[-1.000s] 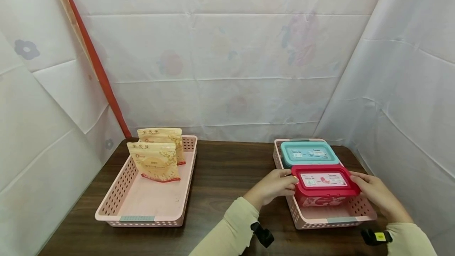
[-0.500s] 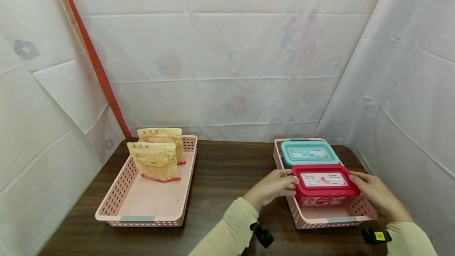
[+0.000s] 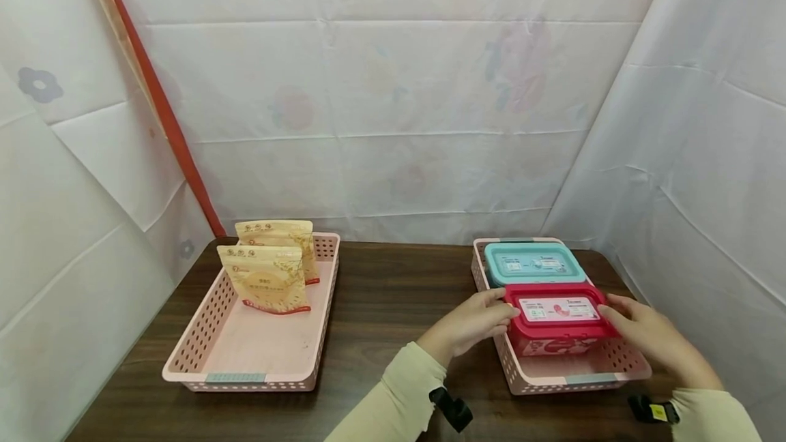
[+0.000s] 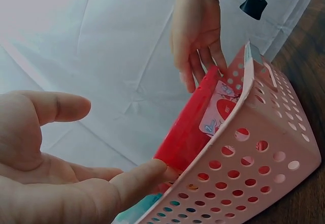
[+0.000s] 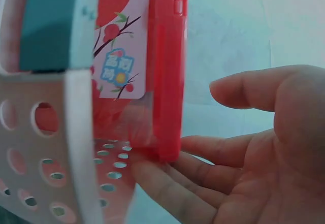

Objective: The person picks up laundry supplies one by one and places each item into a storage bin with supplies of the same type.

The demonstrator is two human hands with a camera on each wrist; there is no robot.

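A red lidded box (image 3: 559, 333) with a white-and-pink label sits in the front half of the right pink basket (image 3: 522, 387). Behind it in the same basket lies a teal lidded box (image 3: 534, 258). My left hand (image 3: 473, 326) is at the red box's left end. In the left wrist view its fingertips (image 4: 155, 170) reach the box's side, while the thumb stands apart in the air. My right hand (image 3: 657, 336) is at the right end; the right wrist view has its fingers (image 5: 203, 183) extended against the box below the lid rim, thumb raised clear of it.
To the left is another pink basket (image 3: 245, 386) holding two upright yellow pouches (image 3: 270, 282) toward its back. Both baskets stand on a dark wooden table (image 3: 393, 292). White patterned sheets (image 3: 393, 101) close off the back and sides.
My right wrist has shifted slightly right, and its thumb shows more plainly over the lid's edge. The left hand has barely moved. The boxes and baskets stay where they were.
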